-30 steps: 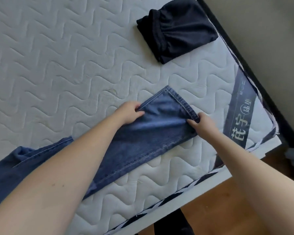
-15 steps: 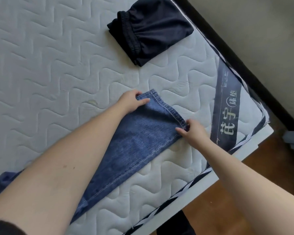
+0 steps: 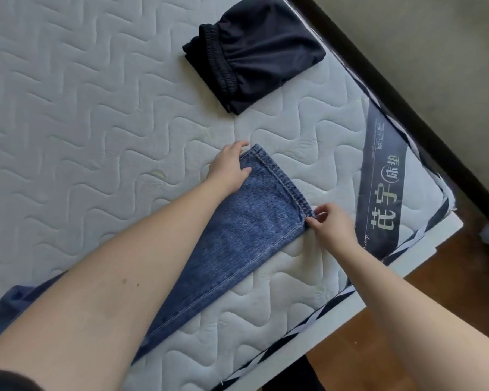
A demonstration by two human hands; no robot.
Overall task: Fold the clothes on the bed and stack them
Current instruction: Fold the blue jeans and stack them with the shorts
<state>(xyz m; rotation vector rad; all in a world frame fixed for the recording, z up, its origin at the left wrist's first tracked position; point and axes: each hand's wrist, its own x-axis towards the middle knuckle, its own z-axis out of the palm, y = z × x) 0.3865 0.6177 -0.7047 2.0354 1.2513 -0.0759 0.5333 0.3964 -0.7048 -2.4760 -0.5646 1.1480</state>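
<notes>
Jeans [image 3: 237,249] lie on the bed [image 3: 68,108], long axis lower left to frame centre, hem farthest from me. My left hand [image 3: 229,167] grasps the hem's upper corner; right hand [image 3: 332,224] pinches the lower corner. Folded shorts [image 3: 254,52] sit top centre; bare mattress between leaves folding room.

On the mattress [image 3: 68,108] the jeans [image 3: 246,235] lie from lower left toward the centre. The left hand [image 3: 229,169] is at their upper hem corner, the right hand [image 3: 332,225] at the lower one. The folded shorts [image 3: 260,52] lie above, well apart.
</notes>
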